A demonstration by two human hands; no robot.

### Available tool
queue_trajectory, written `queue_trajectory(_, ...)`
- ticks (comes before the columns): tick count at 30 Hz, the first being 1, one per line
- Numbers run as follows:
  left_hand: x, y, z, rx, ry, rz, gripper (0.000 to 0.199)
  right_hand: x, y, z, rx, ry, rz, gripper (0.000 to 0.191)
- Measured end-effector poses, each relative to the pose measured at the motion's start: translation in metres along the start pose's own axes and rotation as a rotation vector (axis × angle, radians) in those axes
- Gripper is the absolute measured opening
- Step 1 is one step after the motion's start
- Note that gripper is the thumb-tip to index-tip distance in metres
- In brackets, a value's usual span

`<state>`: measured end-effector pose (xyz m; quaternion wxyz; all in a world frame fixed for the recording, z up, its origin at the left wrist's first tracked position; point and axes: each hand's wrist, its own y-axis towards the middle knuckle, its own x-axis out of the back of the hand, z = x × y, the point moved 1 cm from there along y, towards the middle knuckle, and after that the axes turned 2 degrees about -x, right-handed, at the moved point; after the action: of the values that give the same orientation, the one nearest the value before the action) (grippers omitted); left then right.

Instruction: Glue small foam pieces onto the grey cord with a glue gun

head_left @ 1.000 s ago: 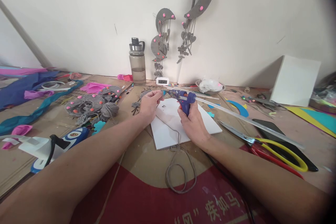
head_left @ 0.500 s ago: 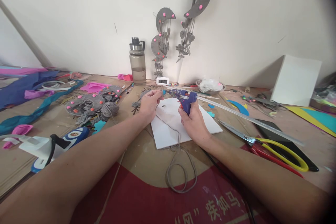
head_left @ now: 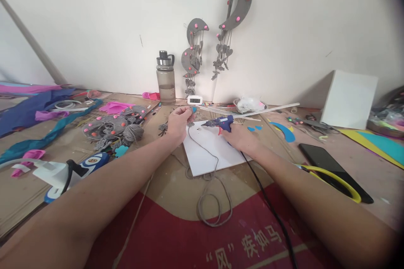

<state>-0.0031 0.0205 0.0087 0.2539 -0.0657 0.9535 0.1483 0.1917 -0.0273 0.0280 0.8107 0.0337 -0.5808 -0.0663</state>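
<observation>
My left hand (head_left: 179,124) pinches a small blue piece (head_left: 194,109) between thumb and fingers; its exact shape is too small to tell. From below those fingers a grey cord (head_left: 205,149) runs over a white board (head_left: 205,162) and ends in loops on the cardboard. My right hand (head_left: 241,136) is wrapped round a blue glue gun (head_left: 226,123), lying low at the board's right side. The gun's nozzle points left, a short way from my left fingers. A clear glue stick (head_left: 268,110) extends from its back, and a black cable (head_left: 271,206) trails toward me.
Yellow-handled scissors (head_left: 344,183) lie partly under my right forearm, beside a black phone (head_left: 328,164). Grey felt pieces with pink dots (head_left: 110,126) and a power strip (head_left: 94,160) are at left. A water bottle (head_left: 166,84) and small clock (head_left: 195,100) stand by the wall.
My right hand has lowered the glue gun and drawn it back to the right, away from the blue piece. The glue stick now slants up to the right. The left hand keeps its pinch.
</observation>
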Motion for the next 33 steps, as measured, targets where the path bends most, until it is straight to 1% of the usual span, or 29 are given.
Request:
queue_trajectory(2, -0.004, -0.002, -0.002, -0.02, 0.021, 0.025, 0.017, 0.003, -0.004, 0.002, 0.024, -0.082, -0.05, 0.035)
queue_trajectory(4, -0.007, -0.005, -0.004, -0.052, 0.078, 0.049, 0.017, 0.006, -0.01, 0.007, 0.097, -0.058, -0.184, 0.029)
queue_trajectory(5, -0.009, -0.007, -0.004, -0.078, 0.127, 0.061, 0.016, 0.006, -0.012, 0.011, 0.15, 0.022, -0.254, 0.023)
queue_trajectory(6, -0.01, -0.009, -0.005, -0.115, 0.187, 0.076, 0.015, 0.006, -0.015, 0.015, 0.201, 0.15, -0.301, 0.018)
queue_trajectory(7, -0.012, -0.011, -0.006, -0.162, 0.252, 0.093, 0.013, 0.005, -0.017, 0.019, 0.242, 0.313, -0.31, 0.013)
queue_trajectory(8, -0.013, -0.014, -0.007, -0.216, 0.322, 0.112, 0.012, 0.003, -0.018, 0.023, 0.266, 0.499, -0.281, 0.013)
queue_trajectory(9, -0.014, -0.017, -0.008, -0.274, 0.394, 0.132, 0.01, 0.0, -0.02, 0.027, 0.269, 0.692, -0.22, 0.015)
queue_trajectory(12, -0.019, -0.027, -0.013, -0.452, 0.593, 0.18, 0.004, -0.006, -0.025, 0.038, 0.224, 1.206, -0.012, 0.029)
queue_trajectory(14, -0.021, -0.033, -0.016, -0.554, 0.685, 0.221, 0.001, -0.007, -0.029, 0.043, 0.196, 1.445, 0.076, 0.036)
queue_trajectory(16, -0.023, -0.037, -0.017, -0.579, 0.719, 0.252, 0.001, -0.005, -0.031, 0.046, 0.162, 1.57, 0.138, 0.04)
queue_trajectory(18, -0.024, -0.039, -0.016, -0.529, 0.685, 0.264, 0.002, -0.003, -0.032, 0.045, 0.112, 1.58, 0.169, 0.039)
queue_trajectory(19, -0.024, -0.039, -0.015, -0.492, 0.651, 0.267, 0.003, -0.003, -0.032, 0.044, 0.086, 1.55, 0.161, 0.037)
queue_trajectory(21, -0.025, -0.038, -0.014, -0.422, 0.577, 0.269, 0.004, -0.003, -0.03, 0.041, 0.062, 1.442, 0.096, 0.028)
queue_trajectory(24, -0.027, -0.038, -0.013, -0.348, 0.501, 0.257, 0.006, -0.006, -0.027, 0.035, 0.124, 1.248, -0.043, 0.016)
queue_trajectory(27, -0.029, -0.039, -0.013, -0.284, 0.441, 0.254, 0.007, -0.009, -0.025, 0.032, 0.202, 1.12, -0.136, 0.015)
queue_trajectory(29, -0.03, -0.04, -0.013, -0.239, 0.403, 0.258, 0.007, -0.01, -0.024, 0.031, 0.214, 1.084, -0.178, 0.014)
queue_trajectory(33, -0.032, -0.044, -0.014, -0.174, 0.328, 0.26, 0.008, -0.011, -0.023, 0.03, 0.184, 1.07, -0.225, 0.016)
